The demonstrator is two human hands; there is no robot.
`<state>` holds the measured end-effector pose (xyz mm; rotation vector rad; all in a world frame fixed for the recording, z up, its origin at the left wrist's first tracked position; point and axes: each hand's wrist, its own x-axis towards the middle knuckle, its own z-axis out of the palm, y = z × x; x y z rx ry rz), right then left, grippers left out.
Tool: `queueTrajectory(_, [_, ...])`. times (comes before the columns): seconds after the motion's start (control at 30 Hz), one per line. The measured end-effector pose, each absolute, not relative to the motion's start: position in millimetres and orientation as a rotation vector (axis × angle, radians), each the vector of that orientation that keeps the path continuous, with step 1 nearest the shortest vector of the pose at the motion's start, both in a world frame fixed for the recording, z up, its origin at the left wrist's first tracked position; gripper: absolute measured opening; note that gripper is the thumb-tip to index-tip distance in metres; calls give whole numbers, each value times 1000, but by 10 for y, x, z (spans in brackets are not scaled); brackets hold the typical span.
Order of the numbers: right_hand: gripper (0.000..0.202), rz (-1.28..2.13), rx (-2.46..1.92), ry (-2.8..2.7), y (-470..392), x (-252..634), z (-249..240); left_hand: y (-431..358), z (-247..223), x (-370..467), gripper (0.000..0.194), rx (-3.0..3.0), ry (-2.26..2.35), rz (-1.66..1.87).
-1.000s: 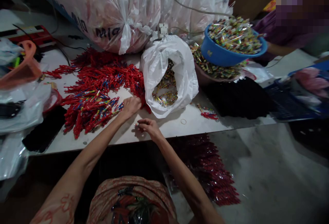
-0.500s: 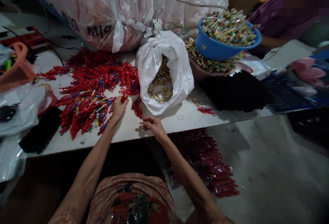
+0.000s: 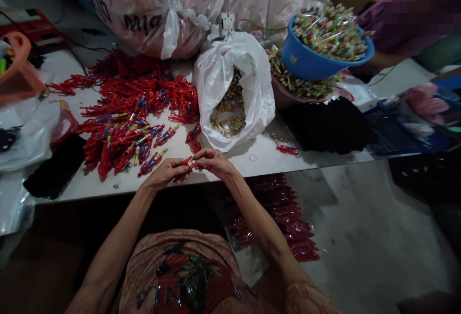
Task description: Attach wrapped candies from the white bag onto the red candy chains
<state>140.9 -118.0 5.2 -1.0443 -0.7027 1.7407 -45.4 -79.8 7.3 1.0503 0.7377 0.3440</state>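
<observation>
Pinched in my left hand [image 3: 166, 174], near the table's front edge, is a small red plastic figure [image 3: 188, 162]. My right hand [image 3: 215, 164] meets it from the other side, its fingers closed on a small multicoloured tube that they mostly cover. The tube's end is at the figure; whether it is inserted I cannot tell. To the left spreads a large heap of red figures [image 3: 133, 95], several with yellow-patterned tubes attached. Beyond my hands, an open white plastic bag [image 3: 261, 78] holds many such small tubes.
A blue basin [image 3: 306, 66] heaped with tubes rests above more tubes. Black material [image 3: 326, 126] lies to the right, a few red figures [image 3: 287, 150] beside it. Big tied plastic bags [image 3: 144, 11] stand behind. Red packs [image 3: 288, 223] lie below the table. Another person's sleeve [image 3: 389, 30] shows far right.
My left hand has drawn back from the heap with a red figure. My right hand has moved slightly left and up with the tube, and the two hands now meet.
</observation>
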Motion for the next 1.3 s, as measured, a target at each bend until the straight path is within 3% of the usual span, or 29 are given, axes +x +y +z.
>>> queueTrajectory(0.13, [27, 1707, -1057, -806, -1192, 1423, 50, -837, 54, -486, 42, 1089, 748, 298])
queueTrajectory(0.47, [30, 1223, -1331, -1223, -1050, 1298, -70, -673, 10, -833, 41, 1804, 1238, 423])
queueTrajectory(0.63, [26, 531, -1943, -1426, -556, 1944, 217, -515, 80, -818, 48, 2216, 1790, 935])
queueTrajectory(0.77, [31, 345, -2486, -1713, -252, 2295, 442, -537, -54, -284, 29, 2421, 1449, 680])
queueTrajectory(0.87, [34, 364, -2646, -1855, -188, 2327, 448, -542, -164, 156, 29, 2316, 1487, 369])
queueTrajectory(0.97, [35, 438, -2653, -2017, -220, 2314, 372, -506, -227, 365, 33, 2198, 1603, 270])
queueTrajectory(1.2, [28, 418, -2448, -1916, -343, 2386, 233, -474, -313, 122, 9, 1847, 1492, 518])
queueTrajectory(1.3, [28, 487, -2160, -1487, -343, 2407, 160, -543, -277, -26, 18, 1344, 1265, 670])
